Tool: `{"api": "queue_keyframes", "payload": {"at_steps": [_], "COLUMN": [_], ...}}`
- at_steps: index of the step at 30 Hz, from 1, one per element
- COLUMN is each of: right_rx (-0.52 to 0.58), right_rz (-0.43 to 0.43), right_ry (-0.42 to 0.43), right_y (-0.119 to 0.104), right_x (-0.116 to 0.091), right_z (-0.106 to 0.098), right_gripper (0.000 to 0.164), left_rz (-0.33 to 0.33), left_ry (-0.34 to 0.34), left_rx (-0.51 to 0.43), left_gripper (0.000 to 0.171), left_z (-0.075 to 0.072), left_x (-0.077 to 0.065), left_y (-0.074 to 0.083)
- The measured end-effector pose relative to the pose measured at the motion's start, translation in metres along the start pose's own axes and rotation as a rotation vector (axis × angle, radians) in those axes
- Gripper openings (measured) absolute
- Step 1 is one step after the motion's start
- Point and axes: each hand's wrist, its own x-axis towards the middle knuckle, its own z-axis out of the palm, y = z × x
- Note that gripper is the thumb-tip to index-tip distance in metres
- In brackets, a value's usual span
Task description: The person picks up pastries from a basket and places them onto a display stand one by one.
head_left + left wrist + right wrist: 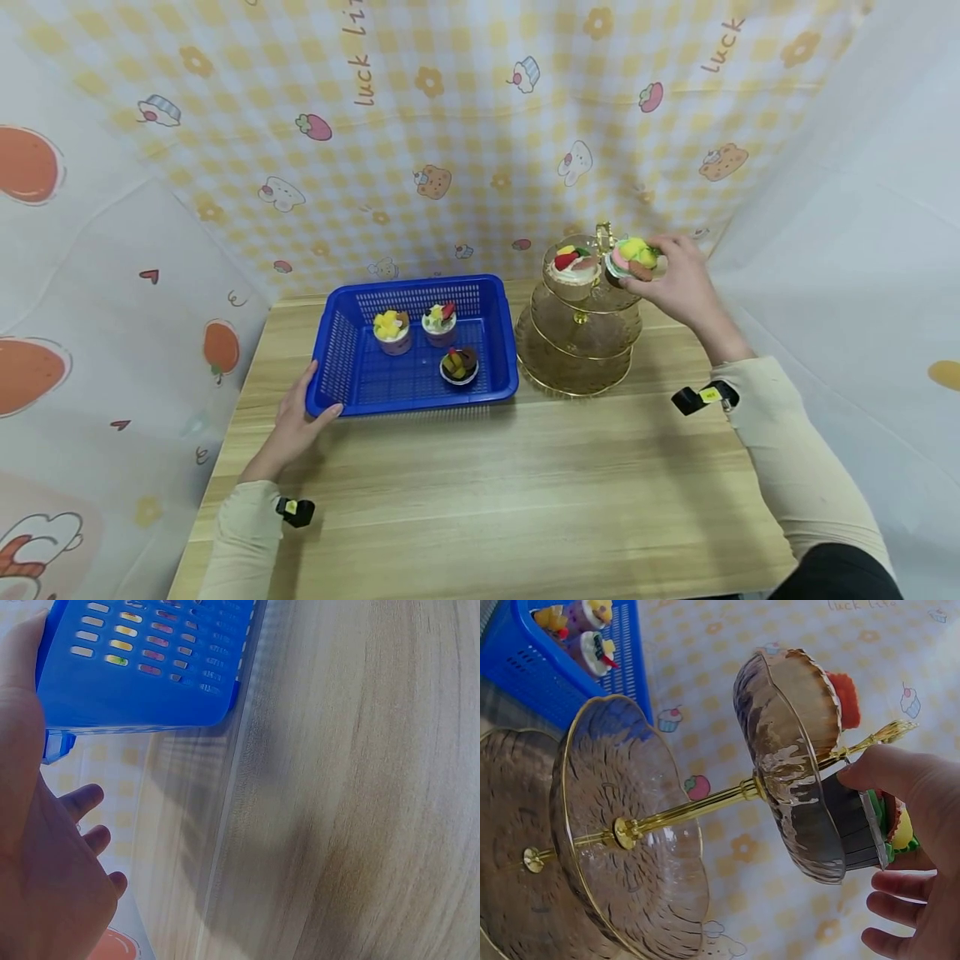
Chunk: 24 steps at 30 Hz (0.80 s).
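My right hand (678,283) pinches a dark-cupped cupcake (632,255) with green, pink and yellow topping between thumb and fingers. In the right wrist view that cup (850,821) stands within the top tier of a clear, gold-rimmed three-tier stand (630,885). Beside it on this tier is a cream cake (573,273) with red fruit. At the near left corner of a blue basket (416,287), my left hand (294,417) holds the rim, thumb on the front and fingers along the side. Its other fingers (97,838) hang loose beneath the rim.
Inside the basket stand a yellow-topped cupcake (392,333), one with red fruit (439,325) and a dark one (459,367). The stand's lower tiers (577,367) are close to the basket's right side. A patterned cloth (465,125) hangs behind the wooden table (480,500).
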Motion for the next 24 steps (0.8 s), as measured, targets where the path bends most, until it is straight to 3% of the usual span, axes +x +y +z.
{"api": "queue_keyframes", "payload": {"at_steps": [11, 24], "right_rx": [0.005, -0.115], "right_rz": [0.009, 0.044], "right_ry": [0.0, -0.009], "right_y": [0.0, -0.009], "right_x": [0.001, -0.001], "right_z": [0.004, 0.002], "right_gripper": [0.078, 0.086], "left_rz": [0.0, -0.008], "left_ry": [-0.002, 0.002], "left_rx": [-0.001, -0.005], "left_gripper": [0.096, 0.096], "left_z": [0.0, 0.001], "left_x": [0.0, 0.0], "left_y": [-0.001, -0.001]}}
